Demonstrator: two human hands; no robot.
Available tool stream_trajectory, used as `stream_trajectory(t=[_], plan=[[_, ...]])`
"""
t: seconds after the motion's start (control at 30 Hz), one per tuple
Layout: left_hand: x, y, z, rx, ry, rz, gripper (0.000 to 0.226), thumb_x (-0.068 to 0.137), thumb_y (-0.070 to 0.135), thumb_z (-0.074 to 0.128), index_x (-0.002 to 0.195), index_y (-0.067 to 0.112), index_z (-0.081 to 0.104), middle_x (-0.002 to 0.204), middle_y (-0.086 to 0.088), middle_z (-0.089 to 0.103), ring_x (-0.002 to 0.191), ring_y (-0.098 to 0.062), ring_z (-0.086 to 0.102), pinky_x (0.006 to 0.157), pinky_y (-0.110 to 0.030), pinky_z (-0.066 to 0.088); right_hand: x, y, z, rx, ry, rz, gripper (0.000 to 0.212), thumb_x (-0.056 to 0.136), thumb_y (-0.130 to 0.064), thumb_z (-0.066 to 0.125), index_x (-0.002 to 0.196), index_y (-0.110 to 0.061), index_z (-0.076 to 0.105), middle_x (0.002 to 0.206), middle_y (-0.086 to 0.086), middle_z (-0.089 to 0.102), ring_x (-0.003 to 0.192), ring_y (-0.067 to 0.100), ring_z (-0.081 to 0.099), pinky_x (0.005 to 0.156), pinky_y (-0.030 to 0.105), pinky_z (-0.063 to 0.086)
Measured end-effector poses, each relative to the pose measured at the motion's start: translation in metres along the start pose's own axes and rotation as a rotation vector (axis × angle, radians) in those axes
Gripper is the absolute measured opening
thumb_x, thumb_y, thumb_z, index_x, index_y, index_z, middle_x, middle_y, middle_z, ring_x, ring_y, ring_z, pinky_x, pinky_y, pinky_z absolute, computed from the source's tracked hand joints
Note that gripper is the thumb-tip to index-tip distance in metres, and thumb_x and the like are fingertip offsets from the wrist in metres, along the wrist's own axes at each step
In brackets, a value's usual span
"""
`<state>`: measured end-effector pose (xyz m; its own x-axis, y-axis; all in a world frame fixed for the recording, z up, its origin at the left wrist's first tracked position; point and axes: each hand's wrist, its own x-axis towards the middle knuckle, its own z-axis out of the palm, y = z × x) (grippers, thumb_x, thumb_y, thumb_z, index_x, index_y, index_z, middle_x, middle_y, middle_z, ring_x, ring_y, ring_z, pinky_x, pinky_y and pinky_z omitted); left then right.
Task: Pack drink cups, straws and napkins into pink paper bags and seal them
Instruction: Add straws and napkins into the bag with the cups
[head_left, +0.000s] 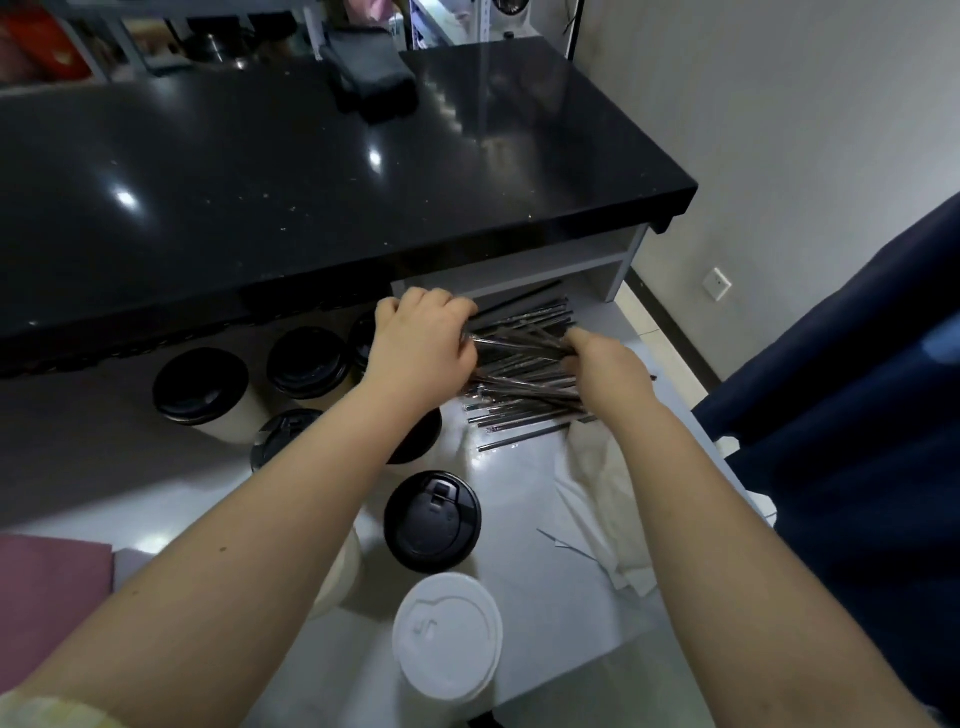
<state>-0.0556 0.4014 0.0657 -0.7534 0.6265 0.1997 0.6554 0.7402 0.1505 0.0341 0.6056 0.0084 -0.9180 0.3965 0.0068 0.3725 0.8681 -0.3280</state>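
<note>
Plastic-sleeved straws (522, 382) lie in a loose, fanned heap on the white shelf (511, 525) just under the lip of the black counter (311, 182), and both your hands are in that heap. Your left hand (421, 348) has its fingers curled over the near ends of a few straws, apparently gripping them. Your right hand (608, 371) rests on the other side of the pile with the thumb laid along the top. Its fingers are tucked out of sight, so you cannot tell whether they pinch anything. Expect the straws to be very light, thin and stiff, and their glossy wrappers look slick, so they will likely slide over one another and roll. Take one near its middle, or pinch one end and draw it lengthwise out of the pile. Lifting straight up may scatter the rest. The napkins (597, 493) beside the heap are soft and crumpled and should come away singly if pinched at a corner. Only a corner of a pink paper bag (52, 587) shows at the lower left. Your left forearm covers part of the black-lidded cups (432, 521), and the straw count is lost in blur and overlap.
</note>
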Motion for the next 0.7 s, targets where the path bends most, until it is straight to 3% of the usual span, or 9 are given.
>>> stream_trajectory(t=[0.13,0.2,0.33,0.53,0.7], plan=[[-0.011,-0.017,-0.031,-0.027,0.066,-0.026,0.041,0.089,0.032,0.055,0.129,0.024,0.057,0.125,0.000,0.060,0.120,-0.027,0.048,0.097,-0.043,0.033,-0.014,-0.021,-0.025,0.027,-0.025,0.015,0.017,0.096,-0.004,0.046,0.096,-0.021,0.040,0.073,-0.010,0.042,0.073,0.024,0.045,0.053,0.032,0.027],[-0.021,-0.026,-0.046,-0.030,0.092,-0.025,0.041,0.089,0.031,0.055,0.129,0.024,0.057,0.123,0.001,0.060,0.118,-0.026,0.048,0.096,-0.043,0.033,-0.025,-0.038,-0.037,0.038,-0.032,-0.017,0.007,0.101,-0.016,0.043,0.097,-0.019,0.039,0.076,-0.003,0.044,0.071,0.025,0.045,0.052,0.033,0.026],[-0.048,-0.049,-0.072,0.019,0.078,-0.023,0.040,0.089,0.033,0.054,0.128,0.025,0.056,0.122,0.001,0.059,0.116,-0.026,0.048,0.094,-0.042,0.033,-0.053,-0.093,-0.057,0.026,0.021,-0.109,0.022,0.100,-0.035,0.048,0.092,-0.016,0.040,0.074,0.001,0.045,0.069,0.026,0.045,0.057,0.037,0.032],[-0.117,-0.107,-0.118,0.022,0.121,-0.078,0.039,0.088,0.033,0.054,0.125,0.024,0.058,0.119,-0.001,0.059,0.114,-0.027,0.049,0.093,-0.044,0.035,-0.096,-0.191,-0.056,-0.101,0.102,-0.213,0.013,0.101,-0.024,0.044,0.091,-0.019,0.038,0.091,0.009,0.055,0.080,0.033,0.049,0.061,0.039,0.036],[-0.195,-0.170,-0.169,-0.007,0.169,-0.135,0.039,0.089,0.031,0.054,0.128,0.025,0.057,0.120,0.000,0.060,0.114,-0.027,0.050,0.092,-0.043,0.036,-0.135,-0.283,-0.047,0.004,0.169,-0.288,0.020,0.102,-0.031,0.040,0.087,-0.021,0.032,0.070,-0.002,0.044,0.064,0.027,0.042,0.052,0.037,0.026]])
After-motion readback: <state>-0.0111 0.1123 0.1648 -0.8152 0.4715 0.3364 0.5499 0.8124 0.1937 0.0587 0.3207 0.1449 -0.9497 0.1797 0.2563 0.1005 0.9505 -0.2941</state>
